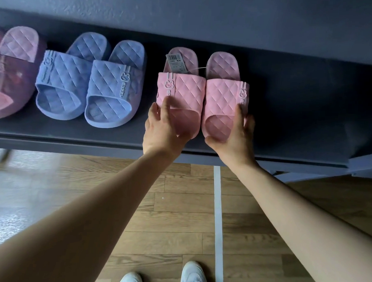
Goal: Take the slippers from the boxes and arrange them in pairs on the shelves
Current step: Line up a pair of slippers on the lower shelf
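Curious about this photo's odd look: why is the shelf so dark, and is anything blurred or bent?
Head view: the shelf sits in shade, the floor at left shows bright glare, fingers of the left hand smear with motion on the pink slippers, and the wide lens stretches the forearms.

Bare shelf (299, 116) right of pink pair (189, 92) — open room; blue pair (106, 82) crowds left side (near, not touching).

Pink quilted slippers (202, 94) paired, touching — on dark shelf (288, 115).
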